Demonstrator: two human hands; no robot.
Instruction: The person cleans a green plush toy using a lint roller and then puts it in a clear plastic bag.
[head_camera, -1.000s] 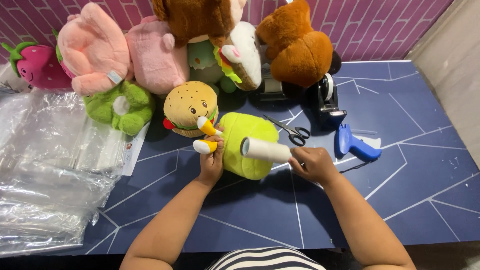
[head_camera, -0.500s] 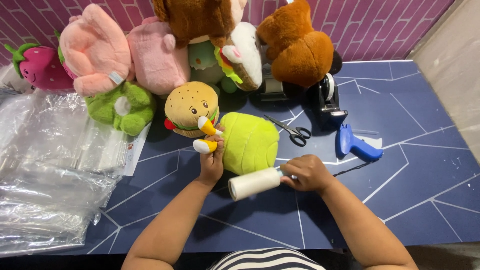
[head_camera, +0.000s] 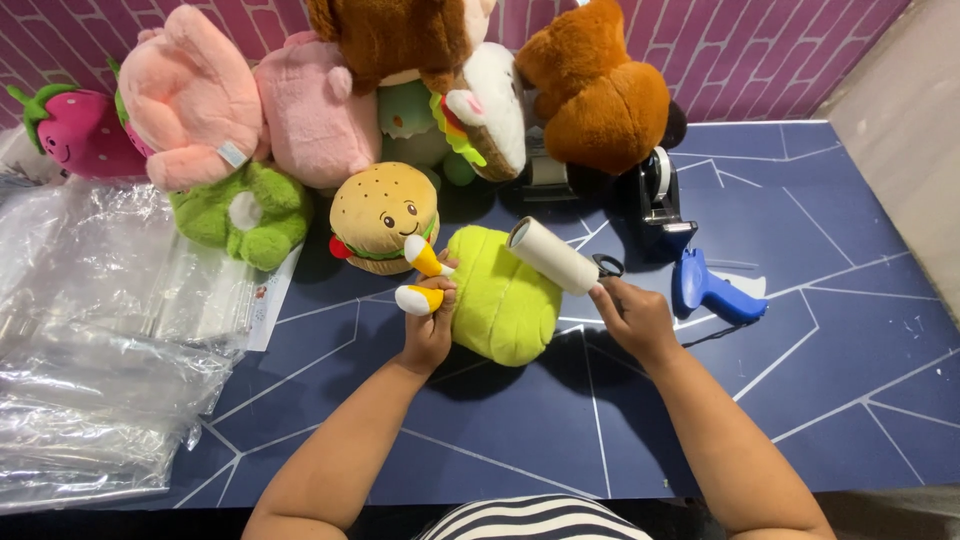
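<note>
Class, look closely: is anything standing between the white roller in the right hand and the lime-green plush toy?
Nothing visible. The right hand holds the white roller directly over the lime-green plush toy, while the left hand steadies the toy's left side.

Worktop (head_camera: 860, 390): dark blue, pale crack-like lines. Carries plush toys (head_camera: 330, 110) along the back, green plush (head_camera: 505, 300) at centre, clear bags (head_camera: 100, 340) at left, tape dispenser (head_camera: 660, 200), blue tagging gun (head_camera: 710, 290), scissors (head_camera: 608, 265).
</note>
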